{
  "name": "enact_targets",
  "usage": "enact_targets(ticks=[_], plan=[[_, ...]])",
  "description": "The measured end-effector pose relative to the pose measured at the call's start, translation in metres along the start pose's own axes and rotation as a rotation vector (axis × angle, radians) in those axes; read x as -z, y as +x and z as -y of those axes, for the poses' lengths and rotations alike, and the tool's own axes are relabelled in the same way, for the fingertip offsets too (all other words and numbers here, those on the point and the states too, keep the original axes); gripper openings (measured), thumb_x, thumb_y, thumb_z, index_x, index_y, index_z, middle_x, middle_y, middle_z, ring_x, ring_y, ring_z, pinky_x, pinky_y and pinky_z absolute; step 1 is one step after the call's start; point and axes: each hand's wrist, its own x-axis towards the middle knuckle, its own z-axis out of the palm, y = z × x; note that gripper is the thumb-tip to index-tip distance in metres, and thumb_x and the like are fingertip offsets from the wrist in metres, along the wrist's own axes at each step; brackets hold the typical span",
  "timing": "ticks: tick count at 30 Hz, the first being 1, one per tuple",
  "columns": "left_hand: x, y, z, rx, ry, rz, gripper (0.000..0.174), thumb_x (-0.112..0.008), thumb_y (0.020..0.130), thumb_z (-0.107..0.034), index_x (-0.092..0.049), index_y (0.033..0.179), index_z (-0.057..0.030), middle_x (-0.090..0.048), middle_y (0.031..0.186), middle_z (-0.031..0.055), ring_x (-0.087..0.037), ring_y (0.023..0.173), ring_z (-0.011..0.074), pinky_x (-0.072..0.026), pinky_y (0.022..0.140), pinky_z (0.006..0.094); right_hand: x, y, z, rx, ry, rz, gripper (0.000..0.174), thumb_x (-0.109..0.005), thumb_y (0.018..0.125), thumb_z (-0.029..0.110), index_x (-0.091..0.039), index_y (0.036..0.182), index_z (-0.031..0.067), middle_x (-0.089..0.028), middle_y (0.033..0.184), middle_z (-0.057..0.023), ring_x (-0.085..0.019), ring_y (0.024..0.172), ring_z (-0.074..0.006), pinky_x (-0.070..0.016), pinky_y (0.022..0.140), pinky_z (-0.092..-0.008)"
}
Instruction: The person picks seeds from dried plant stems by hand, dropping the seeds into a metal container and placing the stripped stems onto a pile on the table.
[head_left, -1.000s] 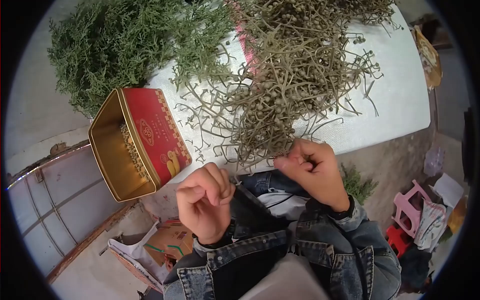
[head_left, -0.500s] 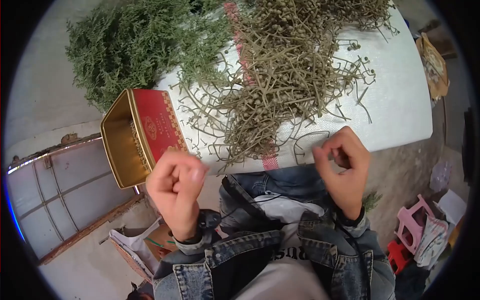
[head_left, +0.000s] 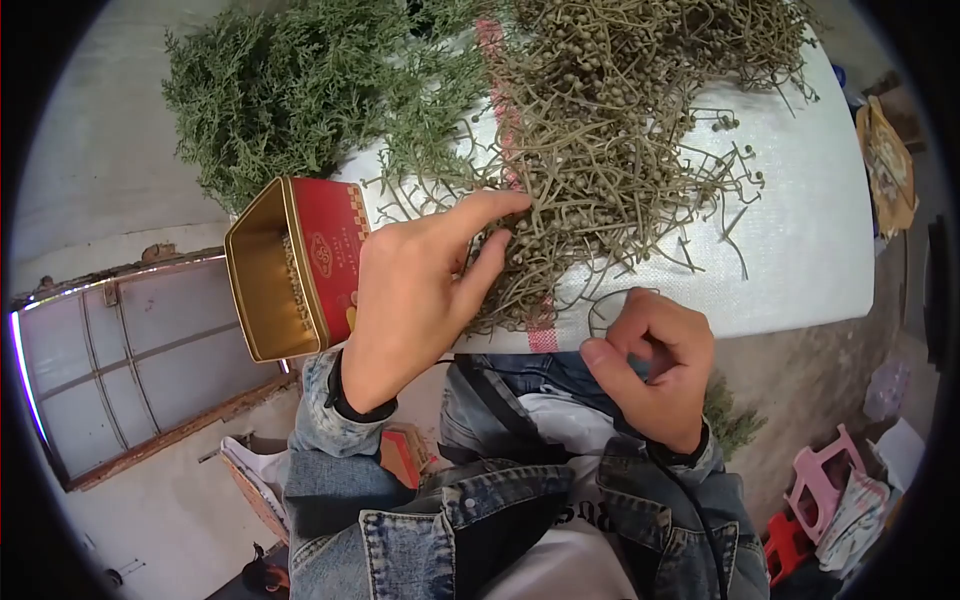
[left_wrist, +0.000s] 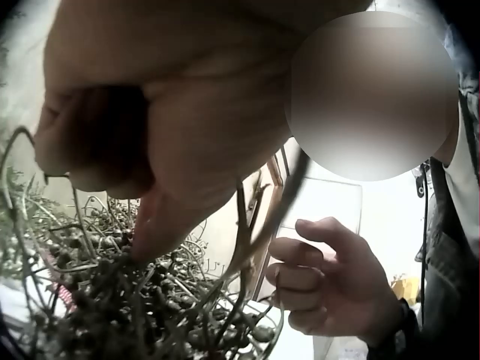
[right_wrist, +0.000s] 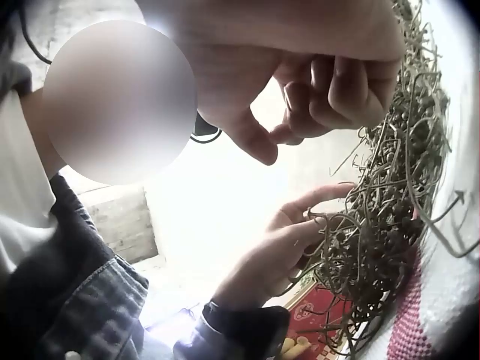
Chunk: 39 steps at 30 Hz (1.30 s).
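A tangled pile of dry brown stems with small round heads [head_left: 600, 180] lies on a white woven sack surface [head_left: 800, 220]. My left hand [head_left: 410, 285] reaches over the pile's near left side. Its index finger and thumb are spread apart, their tips among the stems; the left wrist view shows the other fingers bent under. My right hand [head_left: 660, 365] hovers by the sack's near edge with its fingers curled in, beside a thin curved stem [head_left: 598, 315]. Nothing shows between its thumb and fingertips. In the right wrist view the left hand [right_wrist: 274, 251] touches the pile's edge.
A red and gold tin [head_left: 335, 250], lying open on its side with small round bits inside, stands left of the pile. Green leafy sprigs [head_left: 280, 110] are heaped at the back left. A pink stool [head_left: 825, 475] and a red stool [head_left: 785, 550] stand at the lower right.
My left hand has moved from beside the tin up and right to the pile, its index finger and thumb spreading. My right hand drew right from the pile, then slightly back down and left.
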Motion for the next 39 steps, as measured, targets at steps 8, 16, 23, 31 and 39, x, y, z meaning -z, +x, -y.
enact_targets(ticks=[8,16,23,31,39], plan=[[-0.014,-0.005,0.022,-0.191,0.060,-0.097,0.022,-0.071,0.080,-0.002,-0.070,0.101,-0.0089,-0.051,0.056,0.0039,-0.033,0.045,0.0097,-0.0274,0.043,0.0265,-0.011,0.007,0.008,-0.234,-0.141,0.065,0.020,-0.077,0.078,0.008,-0.060,0.089,0.0067,-0.027,0.048,0.0032,-0.025,0.042,-0.0067,-0.0218,0.044,-0.0234],[0.003,-0.006,0.024,0.033,-0.178,0.013,0.028,-0.069,0.082,-0.004,-0.067,0.110,-0.0090,-0.033,0.050,0.0021,-0.027,0.045,0.0078,-0.0241,0.044,0.0267,-0.041,0.028,0.027,-0.136,-0.328,-0.100,0.021,-0.076,0.080,0.006,-0.064,0.097,0.0055,-0.029,0.050,0.0060,-0.024,0.048,-0.0018,-0.0183,0.045,-0.0226],[-0.010,0.002,0.041,-0.001,-0.353,-0.014,0.026,-0.064,0.088,-0.007,-0.065,0.113,-0.0079,-0.024,0.050,0.0014,-0.024,0.045,0.0082,-0.0234,0.045,0.0277,-0.067,0.055,0.021,0.081,-0.967,-0.151,0.020,-0.075,0.082,0.022,-0.064,0.095,0.0105,-0.046,0.050,-0.0035,-0.047,0.042,-0.0163,-0.0340,0.042,-0.0316],[-0.012,0.002,0.056,-0.062,-0.454,0.063,0.017,-0.061,0.090,-0.010,-0.064,0.107,-0.0066,-0.035,0.047,0.0046,-0.033,0.042,0.0128,-0.0269,0.045,0.0325,-0.084,0.057,0.018,0.120,-1.216,-0.180,0.022,-0.074,0.080,0.025,-0.064,0.094,0.0117,-0.054,0.053,-0.0070,-0.057,0.048,-0.0262,-0.0399,0.045,-0.0376],[-0.019,0.012,0.058,-0.047,-0.231,0.134,0.026,-0.058,0.093,-0.034,-0.058,0.099,-0.0081,-0.059,0.059,0.0171,-0.061,0.062,0.0399,-0.0445,0.056,0.0479,-0.081,0.050,0.007,0.051,-0.973,-0.224,0.018,-0.071,0.080,0.016,-0.062,0.093,0.0069,-0.049,0.051,-0.0079,-0.051,0.043,-0.0234,-0.0369,0.044,-0.0349]])
